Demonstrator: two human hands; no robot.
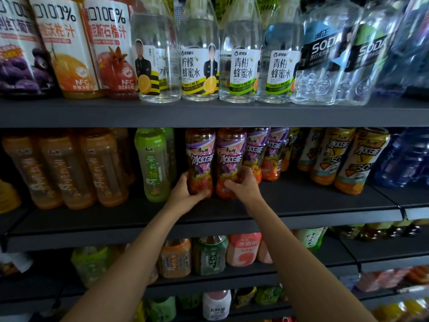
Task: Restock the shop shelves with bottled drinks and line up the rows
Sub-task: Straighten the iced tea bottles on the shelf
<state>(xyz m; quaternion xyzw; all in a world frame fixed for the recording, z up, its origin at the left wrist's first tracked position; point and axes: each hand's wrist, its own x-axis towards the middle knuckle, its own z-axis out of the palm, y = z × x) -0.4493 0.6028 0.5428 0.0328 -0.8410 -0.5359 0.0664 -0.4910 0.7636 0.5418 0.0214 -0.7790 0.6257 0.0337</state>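
Dark middle shelf [301,201]: left hand [185,194] and right hand [243,184] each grip purple-labelled tea bottles [216,156], green bottle [152,163] just beside.

The whole view is filled by a dark grey metal shelving unit [209,112], seen from close in front. Four tiers are stacked one below another, each with a flat front lip. The upper tier is lit brightly; the lower tiers [301,268] are left dim and shadowed.

Glossy plastic bottles [200,159] on matt dark shelf [301,201].
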